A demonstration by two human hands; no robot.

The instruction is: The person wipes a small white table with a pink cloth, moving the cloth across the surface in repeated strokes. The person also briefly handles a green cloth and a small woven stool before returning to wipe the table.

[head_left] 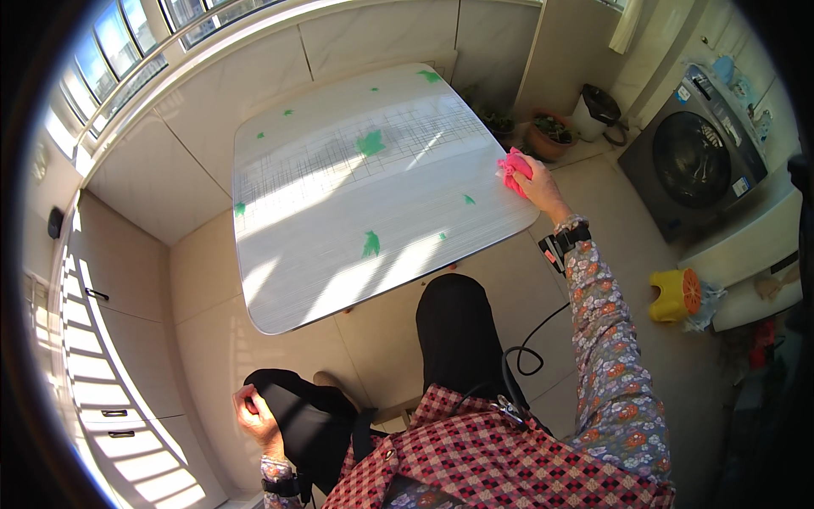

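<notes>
My right hand (543, 188) grips a bunched bright pink cloth (512, 172) at the right edge of a pale square table (331, 199). The table top has rounded corners, a grey grid-like pattern and green leaf shapes; sunlight falls in bands across it. My right arm reaches out nearly straight, with a dark strap on the wrist. Down by my left knee (292, 403), away from the table, my left hand (261, 424) has curled fingers. A small reddish spot shows among them, but what they hold, if anything, cannot be made out.
A dark front-loading washing machine (691, 157) stands at the right. Nearer are a yellow stool (672, 295) and a black cable (534, 352). Behind the table's right corner are a potted plant (551, 136) and a lidded bin (596, 112). Cabinets (119, 356) line the left.
</notes>
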